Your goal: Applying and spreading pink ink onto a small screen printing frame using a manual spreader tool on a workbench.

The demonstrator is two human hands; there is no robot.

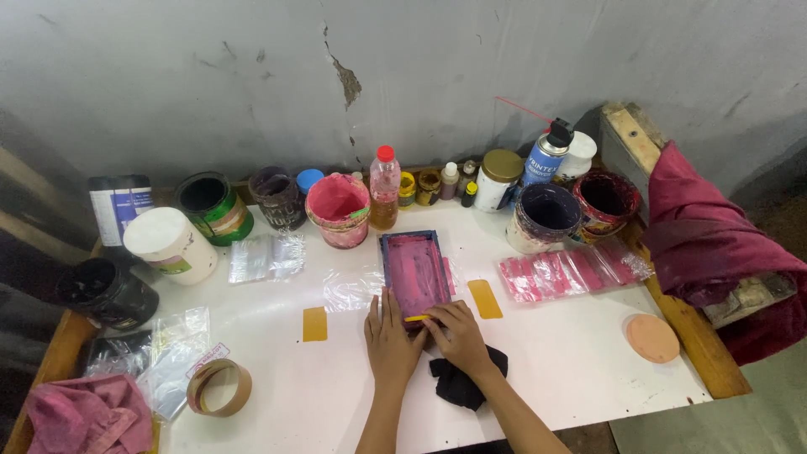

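Note:
A small blue-framed printing screen (413, 271) smeared with pink ink lies on the white table (555, 353). My left hand (389, 336) rests flat against the frame's near left corner. My right hand (455, 333) grips a thin yellow scraper (417, 318) at the near end of the screen. A clear plastic sheet (351, 288) lies under and beside the frame.
Yellow cards (484, 298) (314, 324) flank the screen. A black cloth (461, 382) lies under my right wrist. Ink tubs, a pink pot (338, 208), bottles and a spray can (545, 155) line the back. Pink-printed bags (572, 271), a tape roll (218, 388) and a maroon cloth (706, 240) sit at the sides.

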